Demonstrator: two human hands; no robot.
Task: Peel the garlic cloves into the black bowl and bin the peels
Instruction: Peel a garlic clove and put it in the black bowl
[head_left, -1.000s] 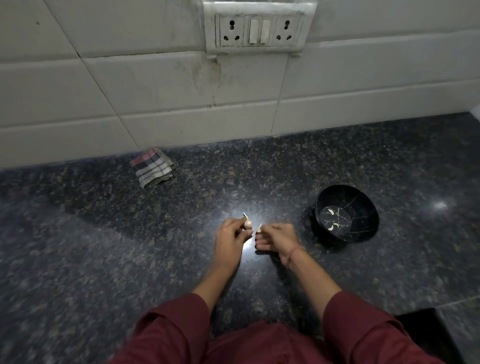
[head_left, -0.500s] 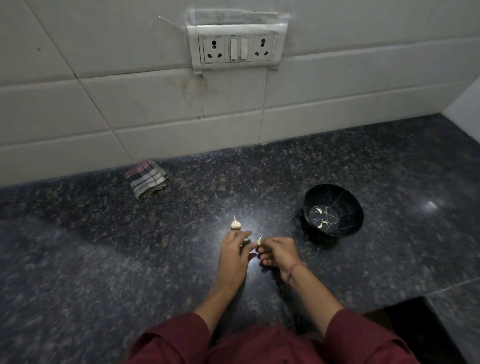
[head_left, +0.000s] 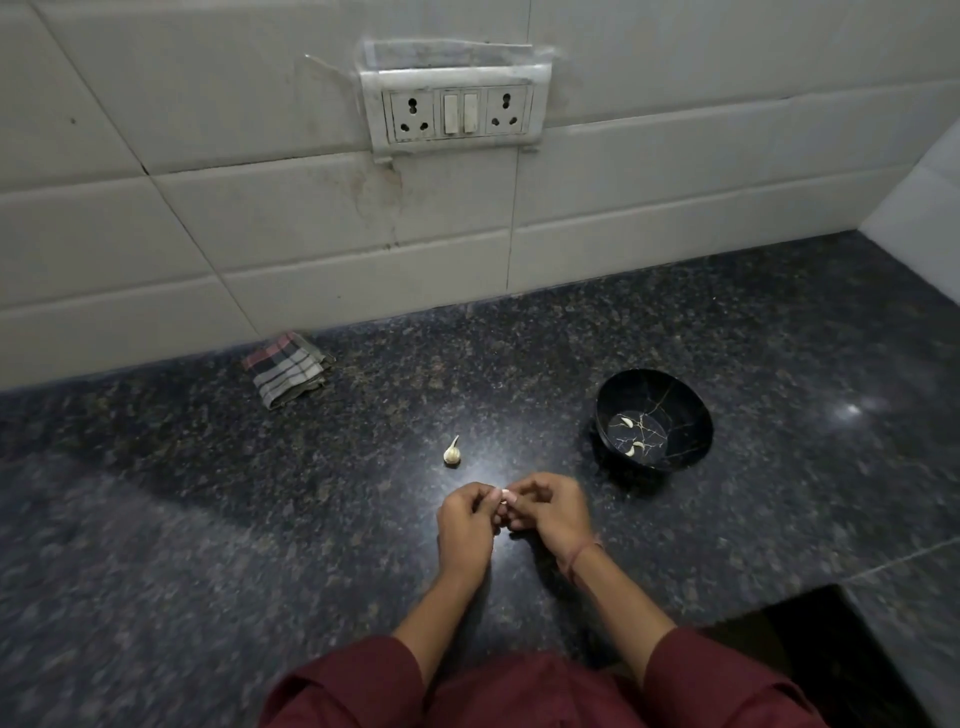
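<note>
My left hand (head_left: 467, 525) and my right hand (head_left: 550, 514) meet low over the dark counter, fingertips together, pinching one small garlic clove (head_left: 505, 500) that barely shows between them. A garlic bulb piece with a pointed stem (head_left: 452, 453) lies on the counter just beyond my left hand, apart from it. The black bowl (head_left: 691, 415) with gold crack lines stands to the right of my hands and holds several peeled cloves (head_left: 628, 422).
A folded checked cloth (head_left: 287, 368) lies at the back left against the white tiled wall. A socket plate (head_left: 457, 111) is on the wall above. The granite counter (head_left: 208, 519) has a dark cut-out (head_left: 841, 639) at the front right.
My left hand set the garlic bulb piece down on the counter and came back to my right hand; both now pinch one clove. The view tilted up.
</note>
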